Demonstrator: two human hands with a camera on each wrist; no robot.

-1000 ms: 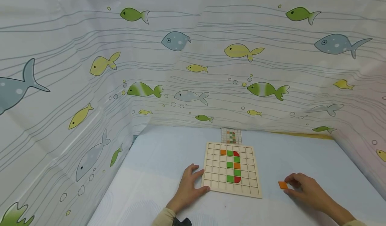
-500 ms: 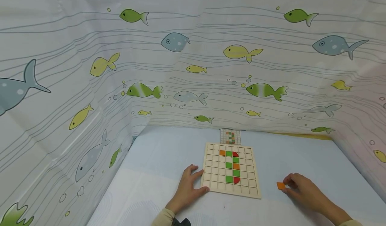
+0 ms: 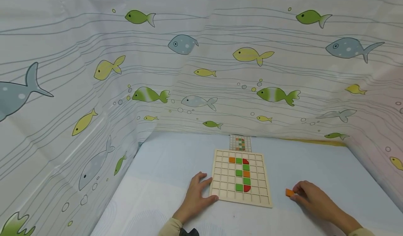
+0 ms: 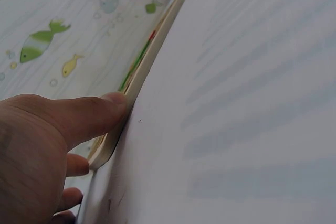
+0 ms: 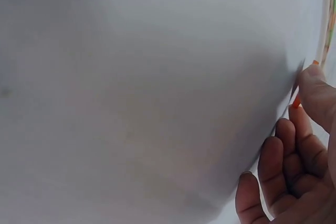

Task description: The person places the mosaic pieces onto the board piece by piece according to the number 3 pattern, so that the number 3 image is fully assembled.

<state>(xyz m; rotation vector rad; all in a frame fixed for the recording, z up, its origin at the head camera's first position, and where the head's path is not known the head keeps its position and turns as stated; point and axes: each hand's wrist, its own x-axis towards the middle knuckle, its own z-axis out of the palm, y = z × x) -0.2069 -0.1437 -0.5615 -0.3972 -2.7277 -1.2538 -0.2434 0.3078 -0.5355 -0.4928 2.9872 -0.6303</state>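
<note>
A square wooden grid board (image 3: pixel 221 180) lies on the table, with green, orange and red tiles (image 3: pixel 246 174) set in some cells. My left hand (image 3: pixel 195 197) holds its near left corner, the thumb on the front edge and a finger at the left side; the left wrist view shows the thumb (image 4: pixel 94 116) pressed to the board's rim (image 4: pixel 152 56). Right of the board, my right hand (image 3: pixel 315 199) pinches a square orange tile (image 3: pixel 289 192) between thumb and fingers, apart from the board. In the right wrist view fingers mostly cover this orange tile (image 5: pixel 297 100).
Behind the board lies a small card (image 3: pixel 232 145) printed with a grid and a coloured pattern. A pale cloth (image 3: pixel 170 155) covers the table. Fish-printed curtains (image 3: pixel 220 82) rise at the back and sides. A black object (image 3: pixel 189 232) sits at the left wrist.
My right hand has moved slightly left with the orange tile, whose tilt has changed. The left hand stays at the board's corner. The head view has shifted a little.
</note>
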